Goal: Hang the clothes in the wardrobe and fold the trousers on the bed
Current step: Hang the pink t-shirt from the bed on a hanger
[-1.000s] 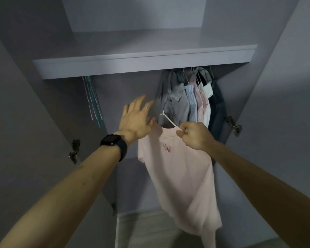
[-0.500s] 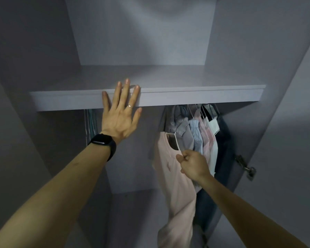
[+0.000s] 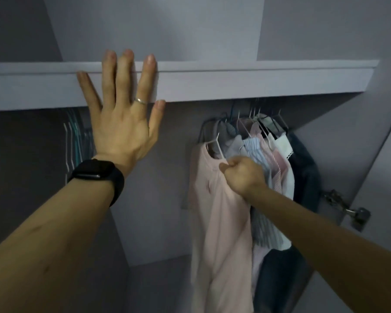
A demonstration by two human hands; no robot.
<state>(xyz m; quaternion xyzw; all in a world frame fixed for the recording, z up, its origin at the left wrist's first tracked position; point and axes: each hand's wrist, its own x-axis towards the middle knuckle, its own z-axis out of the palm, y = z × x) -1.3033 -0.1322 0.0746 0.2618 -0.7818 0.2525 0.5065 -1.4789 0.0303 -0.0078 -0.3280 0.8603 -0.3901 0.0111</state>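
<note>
A pale pink T-shirt hangs on a white wire hanger inside the grey wardrobe, at the left end of a row of hung clothes. My right hand grips the hanger's lower arm at the shirt's shoulder, fingers curled tight. My left hand lies flat with spread fingers against the front edge of the wardrobe shelf; a black watch sits on that wrist. The rail and the hanger's hook top are hidden under the shelf.
Several empty hangers, white and teal, hang at the far left under the shelf. A dark blue garment ends the row on the right. A metal door hinge sticks out from the right wall. Open room lies between the empty hangers and the pink shirt.
My right hand has carried the pink shirt up and right into the row of hung clothes. My left hand let go of the shirt and rose to press on the shelf edge.
</note>
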